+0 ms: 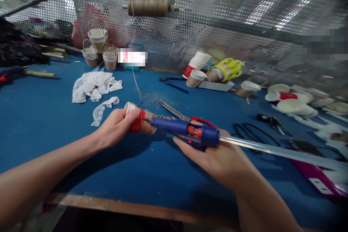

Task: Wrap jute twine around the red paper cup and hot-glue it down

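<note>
My left hand is closed round a red paper cup lying on its side, its white rim toward the upper left. Twine covers the cup's base end and runs up to a twine spool on the mesh wall. A blue glue gun is in my right hand, its nozzle at the cup's side by the twine's edge. A long clear glue stick sticks out of its back. Scissors with red handles lie just behind the gun.
White lace lies at left, below twine-wrapped cups with handles. Pliers, stacked paper cups and a yellow net stand or lie further back. Black cables, more cups and a purple power strip are at right.
</note>
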Motion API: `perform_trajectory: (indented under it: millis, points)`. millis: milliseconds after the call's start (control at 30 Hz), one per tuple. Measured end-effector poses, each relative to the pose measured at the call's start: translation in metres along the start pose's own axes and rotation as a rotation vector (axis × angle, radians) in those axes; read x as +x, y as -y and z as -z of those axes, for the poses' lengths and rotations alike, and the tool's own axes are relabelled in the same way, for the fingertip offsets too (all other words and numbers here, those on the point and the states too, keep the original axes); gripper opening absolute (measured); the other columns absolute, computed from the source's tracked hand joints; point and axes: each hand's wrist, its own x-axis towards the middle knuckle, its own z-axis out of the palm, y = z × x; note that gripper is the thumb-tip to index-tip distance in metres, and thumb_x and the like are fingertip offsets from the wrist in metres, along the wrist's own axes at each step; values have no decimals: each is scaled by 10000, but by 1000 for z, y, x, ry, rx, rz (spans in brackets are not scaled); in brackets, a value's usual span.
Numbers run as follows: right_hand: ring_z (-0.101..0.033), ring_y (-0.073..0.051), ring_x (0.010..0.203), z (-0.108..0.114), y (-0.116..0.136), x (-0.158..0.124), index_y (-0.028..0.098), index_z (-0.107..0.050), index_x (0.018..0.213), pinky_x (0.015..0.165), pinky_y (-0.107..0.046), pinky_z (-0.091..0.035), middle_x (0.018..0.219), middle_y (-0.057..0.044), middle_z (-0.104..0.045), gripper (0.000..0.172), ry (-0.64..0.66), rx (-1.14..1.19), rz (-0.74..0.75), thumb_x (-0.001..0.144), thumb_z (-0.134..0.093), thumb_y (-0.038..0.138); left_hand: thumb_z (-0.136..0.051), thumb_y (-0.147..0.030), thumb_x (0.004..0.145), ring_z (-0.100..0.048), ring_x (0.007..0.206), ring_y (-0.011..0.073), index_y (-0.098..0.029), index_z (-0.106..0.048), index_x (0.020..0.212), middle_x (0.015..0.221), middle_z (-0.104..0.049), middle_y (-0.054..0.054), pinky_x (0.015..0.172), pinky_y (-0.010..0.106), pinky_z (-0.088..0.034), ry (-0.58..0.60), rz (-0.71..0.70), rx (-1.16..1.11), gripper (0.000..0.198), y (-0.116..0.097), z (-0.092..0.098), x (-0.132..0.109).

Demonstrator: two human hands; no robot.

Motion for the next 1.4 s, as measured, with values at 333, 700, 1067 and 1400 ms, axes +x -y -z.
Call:
perform_trajectory:
  millis: [333,700,1067,1400]
  points:
    - [-569,-156,532,3,1,-1,194,-612,678,532,-264,-463,566,-18,-591,185,-71,-169,183,795,-478,245,-330,-401,871,-500,494,97,-112,-677,689,563,-614,-4,449,171,-381,-23,-89,161,487,2,2,-2]
    - [-602,-175,531,10,0,0,202,-668,719,515,-269,-472,605,-56,-649,324,-87,-410,399,838,-367,223,-328,-392,883,-512,517,97,-108,-678,680,603,-650,13,498,169,-421,-2,-185,185,494,8,4,-2]
    - [-620,-185,571,7,-4,-3,231,-608,704,553,-283,-499,617,-23,-650,166,-64,-51,-24,761,-492,335,-337,-345,871,-369,439,79,-134,-493,504,465,-433,-20,414,186,-326,-55,-360,288,452,11,7,-1]
    - [-607,-171,602,13,1,-1,233,-586,682,593,-280,-489,650,-3,-653,137,-2,-16,-80,750,-521,332,-303,-282,903,-386,472,80,-138,-479,575,534,-462,-14,446,196,-329,-27,-574,373,399,17,8,-1]
